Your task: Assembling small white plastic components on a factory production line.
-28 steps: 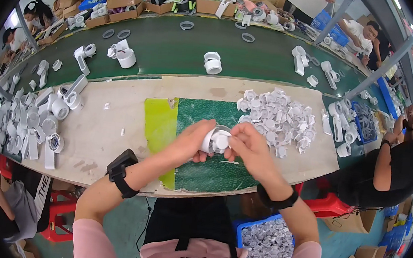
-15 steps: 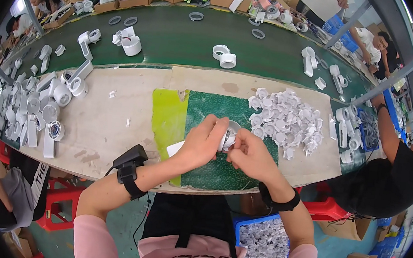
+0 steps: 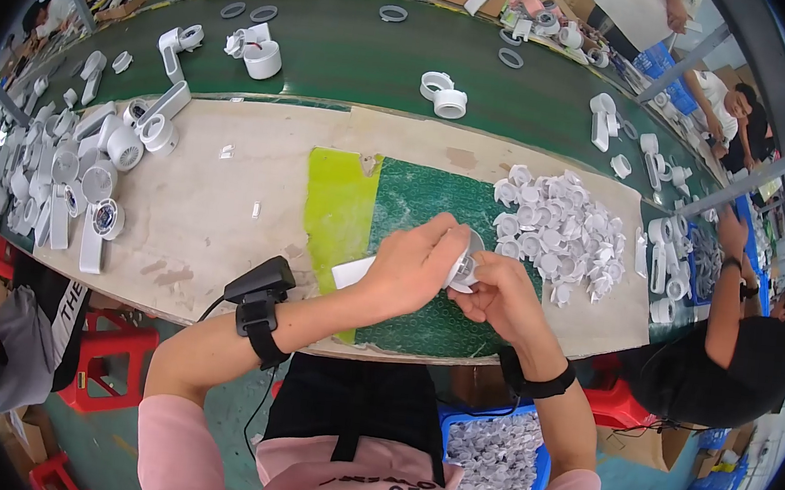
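Holding a small white plastic part [image 3: 462,269] between both hands, left hand [image 3: 414,268] and right hand [image 3: 499,298] pressed close together and gripping it tight. Hovering just above a green mat [image 3: 433,211] on the desk [image 3: 226,210]. Sitting just beyond the right hand, a pile of white parts [image 3: 559,237].

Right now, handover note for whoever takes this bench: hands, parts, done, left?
Left hand: closed around a small white round part, above the green mat.
Right hand: fingers on the same part, from the right.
Loose white parts pile: right of the mat.
Assembled white units: far left of the bench.
Done: cannot tell for this piece.
Left: the pile looks unprocessed.
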The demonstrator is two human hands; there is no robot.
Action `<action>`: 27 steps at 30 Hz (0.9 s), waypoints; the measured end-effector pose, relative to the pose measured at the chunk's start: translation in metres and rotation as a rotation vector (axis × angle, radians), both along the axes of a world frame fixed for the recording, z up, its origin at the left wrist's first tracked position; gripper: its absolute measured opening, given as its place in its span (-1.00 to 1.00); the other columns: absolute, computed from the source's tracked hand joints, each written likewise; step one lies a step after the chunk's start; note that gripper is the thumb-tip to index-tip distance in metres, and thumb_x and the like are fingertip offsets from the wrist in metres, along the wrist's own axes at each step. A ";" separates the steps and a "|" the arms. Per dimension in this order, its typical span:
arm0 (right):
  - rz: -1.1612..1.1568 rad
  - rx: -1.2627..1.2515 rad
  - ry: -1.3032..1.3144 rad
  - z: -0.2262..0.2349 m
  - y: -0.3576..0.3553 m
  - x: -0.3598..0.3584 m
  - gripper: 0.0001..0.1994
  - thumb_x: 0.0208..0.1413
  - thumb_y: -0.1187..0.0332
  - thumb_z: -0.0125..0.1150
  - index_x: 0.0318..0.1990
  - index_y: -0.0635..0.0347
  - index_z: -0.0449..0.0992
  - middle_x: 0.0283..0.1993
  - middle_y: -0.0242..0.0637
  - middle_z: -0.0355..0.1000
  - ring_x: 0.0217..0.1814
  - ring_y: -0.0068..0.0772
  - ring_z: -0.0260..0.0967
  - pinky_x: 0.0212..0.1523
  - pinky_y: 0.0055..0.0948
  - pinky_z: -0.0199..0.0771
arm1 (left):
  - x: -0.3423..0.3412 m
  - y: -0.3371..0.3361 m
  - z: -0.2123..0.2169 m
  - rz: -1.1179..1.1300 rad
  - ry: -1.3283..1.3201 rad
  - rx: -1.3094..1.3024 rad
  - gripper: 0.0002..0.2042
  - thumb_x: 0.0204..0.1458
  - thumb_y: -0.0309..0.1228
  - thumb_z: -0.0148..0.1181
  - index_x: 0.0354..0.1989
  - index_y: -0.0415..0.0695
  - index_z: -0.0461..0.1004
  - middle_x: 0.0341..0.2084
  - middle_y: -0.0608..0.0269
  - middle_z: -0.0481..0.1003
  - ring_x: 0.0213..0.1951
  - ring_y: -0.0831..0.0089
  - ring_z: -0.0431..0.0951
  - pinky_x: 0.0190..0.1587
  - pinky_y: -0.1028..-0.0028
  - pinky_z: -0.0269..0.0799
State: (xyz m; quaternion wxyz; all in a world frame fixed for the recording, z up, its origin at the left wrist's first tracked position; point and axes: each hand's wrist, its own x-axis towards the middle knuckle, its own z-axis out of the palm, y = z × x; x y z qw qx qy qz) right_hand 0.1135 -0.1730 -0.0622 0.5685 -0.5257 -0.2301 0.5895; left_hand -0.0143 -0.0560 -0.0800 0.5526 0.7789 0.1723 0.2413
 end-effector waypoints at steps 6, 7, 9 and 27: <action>0.021 0.004 -0.005 -0.007 -0.009 0.005 -0.80 0.05 0.40 -0.10 -0.40 0.38 0.39 -0.45 -0.13 0.42 -0.60 -0.49 0.24 -0.66 -0.54 0.13 | -0.001 -0.005 0.005 -0.008 0.118 -0.058 -0.67 0.19 -0.13 -0.21 -0.27 -0.14 0.36 -0.56 -0.01 0.45 -0.46 0.01 0.46 -0.37 0.25 0.33; 0.014 0.002 -0.013 -0.007 -0.010 0.005 -0.79 0.05 0.40 -0.11 -0.39 0.39 0.39 -0.46 -0.13 0.42 -0.60 -0.50 0.24 -0.65 -0.54 0.14 | 0.000 -0.006 0.005 0.000 0.120 -0.092 -0.68 0.19 -0.14 -0.20 -0.28 -0.13 0.35 -0.57 0.00 0.46 -0.47 -0.01 0.48 -0.39 0.24 0.34; 0.014 -0.003 -0.023 -0.008 -0.010 0.003 -0.79 0.04 0.40 -0.12 -0.38 0.40 0.40 -0.46 -0.14 0.41 -0.60 -0.50 0.24 -0.65 -0.55 0.14 | 0.001 -0.009 -0.001 0.024 0.065 -0.041 -0.69 0.18 -0.14 -0.19 -0.28 -0.13 0.35 -0.58 0.00 0.46 -0.49 -0.01 0.48 -0.41 0.22 0.35; 0.021 -0.007 -0.416 -0.007 -0.021 -0.023 -0.66 0.31 0.13 -0.28 -0.33 0.20 0.29 -0.50 -0.44 0.20 -0.51 -0.66 0.07 -0.49 -0.62 0.08 | -0.004 -0.016 -0.005 0.058 -0.023 0.274 -0.78 0.15 -0.32 -0.16 -0.29 -0.25 0.29 -0.63 -0.07 0.43 -0.57 -0.10 0.45 -0.52 0.12 0.33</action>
